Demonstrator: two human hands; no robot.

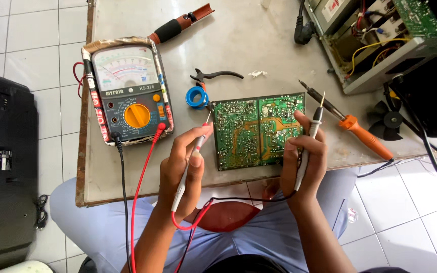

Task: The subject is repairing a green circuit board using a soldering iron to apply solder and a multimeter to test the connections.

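Note:
A green circuit board [251,132] lies solder side up near the table's front edge. My left hand [183,169] grips a red-tipped test probe [194,151] like a pen, with its tip just off the board's left edge. My right hand [304,156] holds a black test probe [310,139] upright, the tip raised above the board's right side, while its fingers rest on that edge of the board. Red and black leads run back to an analogue multimeter [127,91] with an orange dial at the left of the table.
An orange-handled soldering iron [352,124] lies right of the board. Black pliers [213,77] and a blue solder reel [197,97] sit behind it. An opened metal chassis with wiring [375,40] fills the far right. A black case [3,167] stands on the floor at left.

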